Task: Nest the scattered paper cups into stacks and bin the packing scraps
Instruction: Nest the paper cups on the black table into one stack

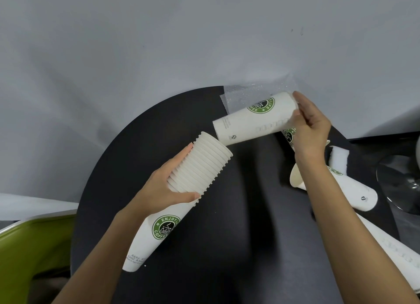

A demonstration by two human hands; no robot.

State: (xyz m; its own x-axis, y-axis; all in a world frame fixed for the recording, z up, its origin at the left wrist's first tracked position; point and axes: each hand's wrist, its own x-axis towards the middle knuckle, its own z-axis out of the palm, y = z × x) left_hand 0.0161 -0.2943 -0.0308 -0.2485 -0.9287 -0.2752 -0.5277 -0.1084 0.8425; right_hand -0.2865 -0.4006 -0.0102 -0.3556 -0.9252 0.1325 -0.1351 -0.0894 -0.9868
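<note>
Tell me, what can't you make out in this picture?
Head view:
- A lying cup, mostly covered by the right hand.
- The green bin, cut by the left edge; its inside is dark.
- A lying stack at lower right, crossed by the forearm and cut by the edge.
- A glass object at the right edge, too cut off to identify.

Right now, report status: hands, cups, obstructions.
Left hand grips cup stack. Right hand holds single cup, base at stack's mouth. Nothing between; bubble wrap unbinned.

Round black table [250, 213]: bubble wrap [238, 94] at far edge; loose cup [354, 190], white scrap [339, 158] at right.
</note>
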